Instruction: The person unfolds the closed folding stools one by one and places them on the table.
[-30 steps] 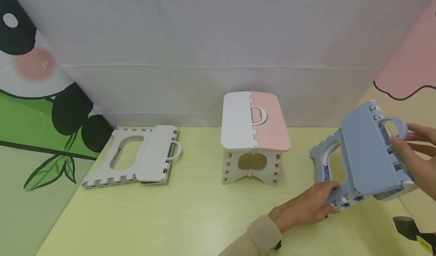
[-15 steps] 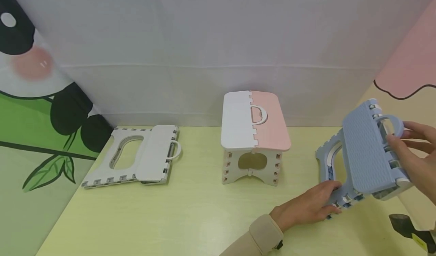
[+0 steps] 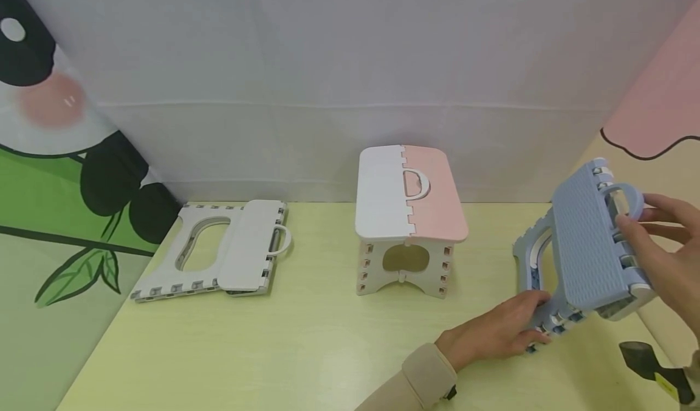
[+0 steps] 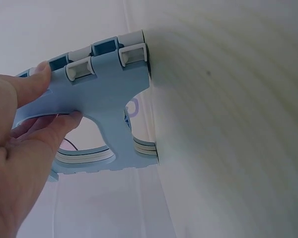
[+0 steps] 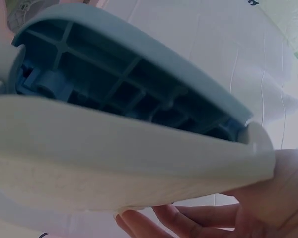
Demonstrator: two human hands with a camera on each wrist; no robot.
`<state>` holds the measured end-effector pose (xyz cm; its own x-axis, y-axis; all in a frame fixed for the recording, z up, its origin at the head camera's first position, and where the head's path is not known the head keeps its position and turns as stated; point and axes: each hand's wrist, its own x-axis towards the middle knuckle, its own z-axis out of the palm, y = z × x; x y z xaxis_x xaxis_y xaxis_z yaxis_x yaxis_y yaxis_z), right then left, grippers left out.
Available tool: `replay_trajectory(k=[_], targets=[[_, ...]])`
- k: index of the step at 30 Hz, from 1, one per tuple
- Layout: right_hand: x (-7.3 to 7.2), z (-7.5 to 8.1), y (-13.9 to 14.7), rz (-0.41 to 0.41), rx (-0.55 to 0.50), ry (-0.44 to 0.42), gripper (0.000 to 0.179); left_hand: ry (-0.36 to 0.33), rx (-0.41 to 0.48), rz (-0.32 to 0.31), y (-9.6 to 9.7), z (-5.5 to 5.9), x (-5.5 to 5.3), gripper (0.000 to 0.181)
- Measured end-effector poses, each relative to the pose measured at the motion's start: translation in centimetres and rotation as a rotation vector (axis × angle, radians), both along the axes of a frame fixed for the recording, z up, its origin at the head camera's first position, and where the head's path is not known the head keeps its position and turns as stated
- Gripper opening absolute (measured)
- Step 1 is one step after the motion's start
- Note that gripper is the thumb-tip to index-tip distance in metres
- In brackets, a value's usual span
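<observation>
Probably folding or opening it, the left hand (image 3: 492,332) pinches the blue folding stool (image 3: 593,250) by its leg panel (image 4: 103,85), the right hand (image 3: 678,268) grips its seat (image 3: 585,210); next likely needs both steady.

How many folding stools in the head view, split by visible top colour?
White stool: 1
White-and-pink stool: 1
Blue stool: 1
Total: 3
</observation>
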<state>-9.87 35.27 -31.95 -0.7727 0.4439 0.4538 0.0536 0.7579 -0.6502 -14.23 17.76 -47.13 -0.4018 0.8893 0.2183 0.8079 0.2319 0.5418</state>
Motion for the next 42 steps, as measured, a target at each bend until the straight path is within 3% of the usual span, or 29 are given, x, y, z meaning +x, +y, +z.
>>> replay_trajectory(k=[14,20,25,28,35,42], targets=[[0.4,-0.5,0.1,0.022,-0.029,0.029,0.046,-0.007,-0.006,-0.009,0.0,0.0,0.0,0.060],[0.7,-1.2,0.2,-0.033,-0.048,0.049,0.046,-0.018,-0.003,-0.021,-0.2,0.0,-0.1,0.060],[0.8,-1.9,0.6,-0.031,-0.049,0.081,0.043,-0.030,-0.004,-0.026,-0.4,0.0,-0.2,0.060],[1.1,-2.6,1.1,0.003,-0.056,0.114,0.042,-0.018,0.004,-0.029,-0.3,0.0,-0.2,0.059],[1.7,-5.2,2.9,0.174,-0.082,0.160,0.047,-0.012,0.018,-0.029,-0.3,-0.2,-0.2,0.058],[2.2,-7.1,3.4,0.208,-0.068,0.094,0.045,-0.024,0.015,-0.025,-0.3,-0.1,-0.2,0.057]])
